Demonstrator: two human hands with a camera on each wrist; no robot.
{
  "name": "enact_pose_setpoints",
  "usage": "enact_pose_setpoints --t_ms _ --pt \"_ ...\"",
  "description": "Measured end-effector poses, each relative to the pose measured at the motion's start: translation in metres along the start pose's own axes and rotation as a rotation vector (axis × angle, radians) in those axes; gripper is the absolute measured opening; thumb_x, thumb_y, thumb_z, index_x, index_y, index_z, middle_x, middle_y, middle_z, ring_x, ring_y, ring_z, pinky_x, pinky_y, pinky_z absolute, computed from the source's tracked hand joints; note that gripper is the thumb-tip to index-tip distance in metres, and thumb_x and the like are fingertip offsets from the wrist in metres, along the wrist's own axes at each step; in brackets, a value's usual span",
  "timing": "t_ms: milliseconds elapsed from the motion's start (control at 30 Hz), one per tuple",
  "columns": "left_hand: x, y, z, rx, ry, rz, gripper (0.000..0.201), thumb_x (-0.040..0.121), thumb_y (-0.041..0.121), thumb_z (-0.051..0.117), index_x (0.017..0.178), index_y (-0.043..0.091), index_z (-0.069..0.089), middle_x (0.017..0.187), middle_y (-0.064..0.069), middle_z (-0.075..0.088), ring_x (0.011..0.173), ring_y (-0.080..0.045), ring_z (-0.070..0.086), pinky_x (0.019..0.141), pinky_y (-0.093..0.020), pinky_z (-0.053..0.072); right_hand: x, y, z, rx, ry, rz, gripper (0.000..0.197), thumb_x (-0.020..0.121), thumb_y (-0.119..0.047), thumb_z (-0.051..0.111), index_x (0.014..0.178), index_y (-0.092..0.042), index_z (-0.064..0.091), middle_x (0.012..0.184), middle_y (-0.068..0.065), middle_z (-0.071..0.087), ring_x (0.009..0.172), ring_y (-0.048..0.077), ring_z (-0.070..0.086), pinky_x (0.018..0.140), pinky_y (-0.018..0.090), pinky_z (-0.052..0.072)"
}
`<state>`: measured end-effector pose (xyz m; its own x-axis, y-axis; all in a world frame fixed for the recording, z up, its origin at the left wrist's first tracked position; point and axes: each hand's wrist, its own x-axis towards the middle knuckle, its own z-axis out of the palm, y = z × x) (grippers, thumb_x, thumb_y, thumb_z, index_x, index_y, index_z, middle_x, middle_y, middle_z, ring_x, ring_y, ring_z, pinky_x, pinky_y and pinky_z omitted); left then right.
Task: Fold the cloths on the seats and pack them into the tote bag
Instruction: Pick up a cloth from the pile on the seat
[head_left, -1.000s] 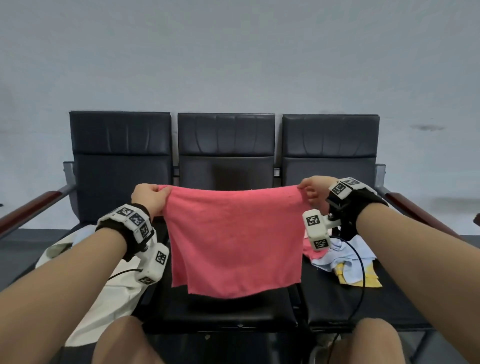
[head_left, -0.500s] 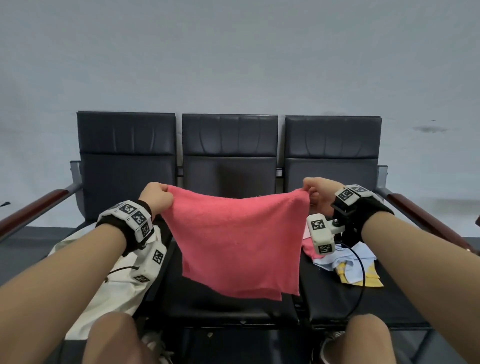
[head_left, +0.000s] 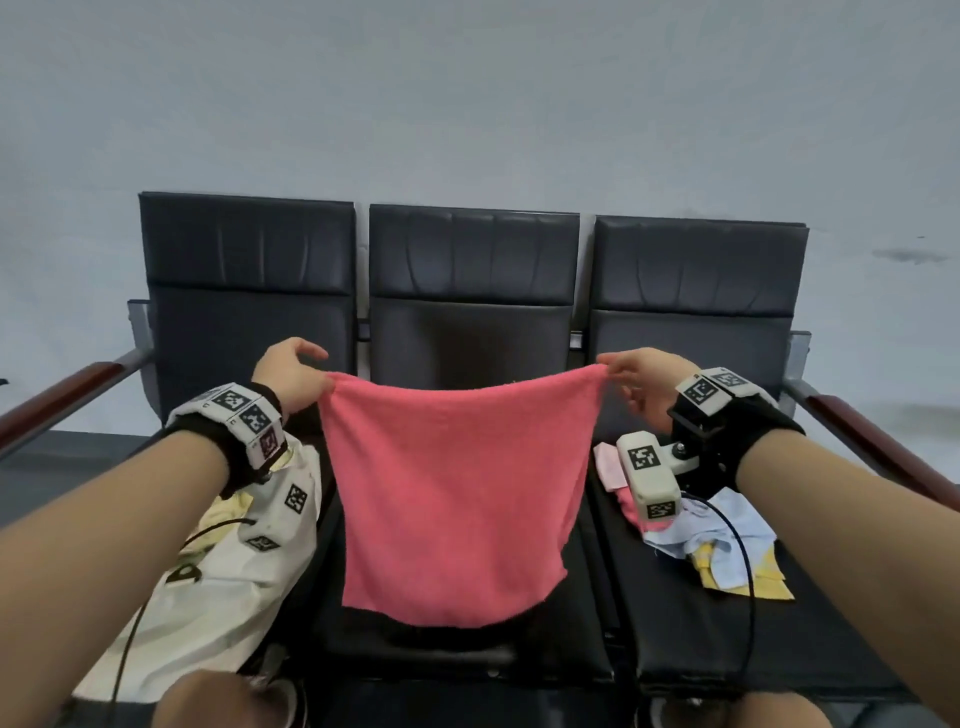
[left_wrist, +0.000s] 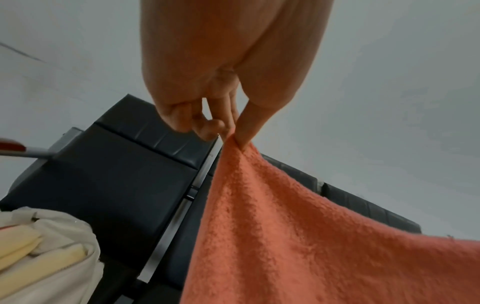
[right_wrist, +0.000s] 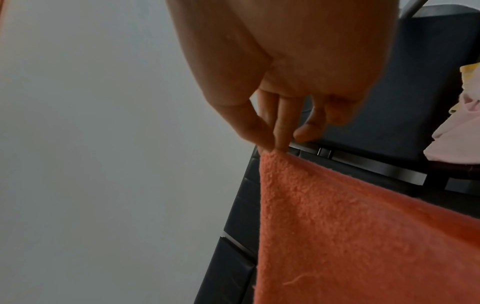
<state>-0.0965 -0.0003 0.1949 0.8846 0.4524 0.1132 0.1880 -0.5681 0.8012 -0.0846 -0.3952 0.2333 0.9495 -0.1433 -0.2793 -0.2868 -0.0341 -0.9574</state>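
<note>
A pink-red terry cloth (head_left: 457, 493) hangs spread out above the middle seat (head_left: 467, 654). My left hand (head_left: 291, 376) pinches its upper left corner between thumb and fingertips (left_wrist: 233, 133). My right hand (head_left: 644, 387) pinches the upper right corner (right_wrist: 270, 144). The cloth (left_wrist: 298, 236) sags a little between the two hands, and its lower edge hangs just above the seat cushion. A cream tote bag (head_left: 223, 582) lies on the left seat, under my left forearm. In the left wrist view the tote bag (left_wrist: 52, 257) holds pale yellow folded cloth.
A heap of loose cloths (head_left: 717, 540), light blue, yellow and pink, lies on the right seat. Three black seats stand in a row against a grey wall. Wooden armrests (head_left: 883, 447) flank the row on both ends. My knees show at the bottom edge.
Both hands moved forward and a little apart with the cloth. The grips shifted from closed fists to fingertip pinches at the corners, and the top edge now sags.
</note>
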Motion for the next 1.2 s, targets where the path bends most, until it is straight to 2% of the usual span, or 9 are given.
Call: enact_pose_setpoints --t_ms 100,200,300,433,600,733,867,1033,1200 --pt "0.021 0.007 0.01 -0.325 -0.111 -0.163 0.032 0.091 -0.007 0.06 0.118 0.01 0.058 0.084 -0.013 0.064 0.051 -0.018 0.06 0.042 -0.02 0.048 0.027 -0.014 0.008 0.149 -0.097 0.06 0.011 0.095 -0.01 0.051 0.084 -0.014 0.053 0.066 0.002 0.058 0.054 0.01 0.06 0.051 0.018 0.044" --pt "0.042 0.026 0.015 -0.597 -0.223 -0.259 0.019 0.099 0.005 0.049 0.116 0.013 0.053 0.087 -0.009 0.063 0.049 -0.015 0.067 0.046 -0.022 0.049 0.045 -0.036 0.018 0.293 -0.139 0.069 0.004 0.094 -0.01 0.052 0.091 -0.009 0.054 0.086 0.011 0.062 0.075 0.024 0.069 0.063 0.026 0.054" --pt "0.064 0.045 0.016 -0.695 -0.27 -0.248 0.011 0.102 0.022 0.045 0.108 0.019 0.054 0.087 -0.005 0.063 0.052 -0.011 0.067 0.059 -0.027 0.045 0.062 -0.056 0.027 0.355 -0.126 -0.003 0.005 0.094 -0.011 0.052 0.091 -0.008 0.055 0.084 0.012 0.063 0.081 0.027 0.066 0.079 0.032 0.053" --pt "0.083 0.056 0.012 -0.716 -0.232 -0.132 0.016 0.1 0.026 0.046 0.112 0.023 0.055 0.083 -0.001 0.063 0.053 -0.01 0.064 0.061 -0.029 0.04 0.079 -0.068 0.029 0.345 -0.02 -0.112 0.008 0.089 -0.012 0.057 0.081 -0.012 0.058 0.06 0.005 0.061 0.067 0.023 0.065 0.068 0.032 0.056" --pt "0.071 0.034 0.02 -0.672 -0.174 -0.072 0.014 0.097 0.025 0.051 0.106 0.024 0.062 0.078 0.002 0.062 0.053 -0.011 0.062 0.06 -0.028 0.037 0.08 -0.046 0.026 0.243 0.109 -0.093 0.006 0.084 -0.015 0.058 0.081 -0.012 0.061 0.067 0.003 0.058 0.055 0.018 0.056 0.051 0.023 0.048" --pt "0.04 -0.017 0.045 -0.597 -0.2 -0.156 0.017 0.094 0.025 0.055 0.106 0.019 0.065 0.077 -0.003 0.063 0.051 -0.012 0.059 0.058 -0.027 0.037 0.075 0.025 0.03 0.119 0.168 -0.027 0.018 0.087 -0.011 0.054 0.071 -0.012 0.062 0.052 0.0 0.051 0.043 0.013 0.045 0.046 0.019 0.038" --pt "-0.009 -0.105 0.099 -0.444 -0.319 -0.394 0.016 0.096 0.024 0.052 0.105 0.015 0.062 0.074 -0.005 0.06 0.044 -0.01 0.056 0.052 -0.025 0.033 0.064 0.144 0.033 -0.037 0.117 0.2 0.024 0.09 -0.008 0.056 0.067 -0.014 0.054 0.037 -0.005 0.043 0.033 0.009 0.04 0.047 0.017 0.033" --pt "-0.087 -0.21 0.156 -0.292 -0.474 -0.625 0.02 0.099 0.017 0.051 0.115 0.008 0.059 0.085 -0.012 0.064 0.062 -0.022 0.061 0.055 -0.026 0.042 0.04 0.269 0.028 -0.134 -0.017 0.559 0.021 0.093 -0.011 0.052 0.072 -0.013 0.054 0.053 0.003 0.047 0.05 0.019 0.046 0.055 0.023 0.034" --pt "-0.124 -0.249 0.166 -0.225 -0.437 -0.693 0.016 0.101 0.012 0.05 0.116 0.011 0.051 0.083 -0.011 0.06 0.063 -0.025 0.063 0.049 -0.025 0.046 0.027 0.317 0.025 -0.215 -0.018 0.594 0.007 0.088 -0.013 0.06 0.088 -0.007 0.063 0.09 0.015 0.069 0.064 0.026 0.063 0.055 0.027 0.05"
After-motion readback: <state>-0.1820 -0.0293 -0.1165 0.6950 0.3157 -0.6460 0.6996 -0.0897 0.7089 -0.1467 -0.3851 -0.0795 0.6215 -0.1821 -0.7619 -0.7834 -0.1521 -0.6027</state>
